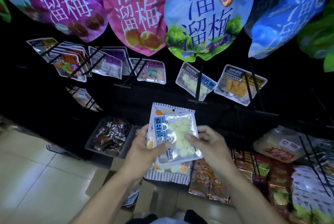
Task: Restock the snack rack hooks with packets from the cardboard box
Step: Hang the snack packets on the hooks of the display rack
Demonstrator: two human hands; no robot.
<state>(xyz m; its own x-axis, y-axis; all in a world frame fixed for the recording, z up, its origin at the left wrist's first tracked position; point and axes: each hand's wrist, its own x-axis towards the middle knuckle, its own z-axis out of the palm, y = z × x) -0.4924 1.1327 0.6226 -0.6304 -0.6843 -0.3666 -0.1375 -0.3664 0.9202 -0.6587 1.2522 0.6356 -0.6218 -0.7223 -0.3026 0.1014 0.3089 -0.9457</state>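
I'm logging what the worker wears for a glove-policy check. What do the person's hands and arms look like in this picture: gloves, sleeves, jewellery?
Both hands are bare: no gloves on the left hand or the right hand. Both forearms are uncovered as far as the bottom edge of the picture, so no sleeves show. No watch, bracelet or ring is visible. The fingernails look short and unpainted.

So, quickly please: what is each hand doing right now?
Left hand: closed on the stack of milk candy packets.
Right hand: gripping the same stack, thumb on the front.
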